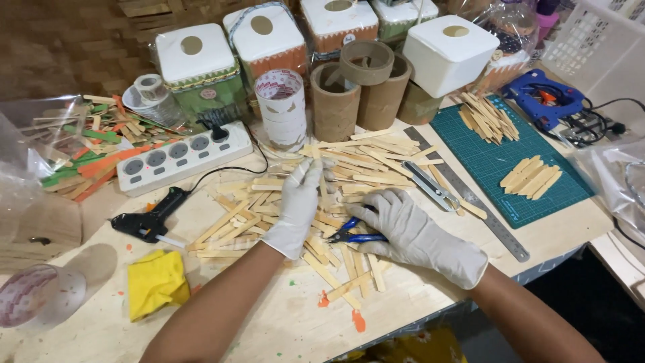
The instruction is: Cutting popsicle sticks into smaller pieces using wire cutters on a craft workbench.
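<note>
Left hand (pixel 297 205), gloved white, laid flat and loose on the sticks (pixel 316 202), fingers stretched toward the far edge of the pile, gripping nothing. Right hand (pixel 403 225), gloved too, closed around blue-handled pliers (pixel 354 233), jaws pointing left onto the pile. Sticks spread loose across the middle of the worktop (pixel 282 316), under both hands. Just right of the pile, a utility knife (pixel 430 187) and a steel ruler (pixel 470 195). Farther right, a green mat (pixel 497 161) bearing two small stick heaps. Left of the pile, a black glue gun (pixel 149 218), a yellow cloth (pixel 156 282), a white power strip (pixel 181 156). Behind, cardboard tubes (pixel 359 91) and white boxes (pixel 449 52).
</note>
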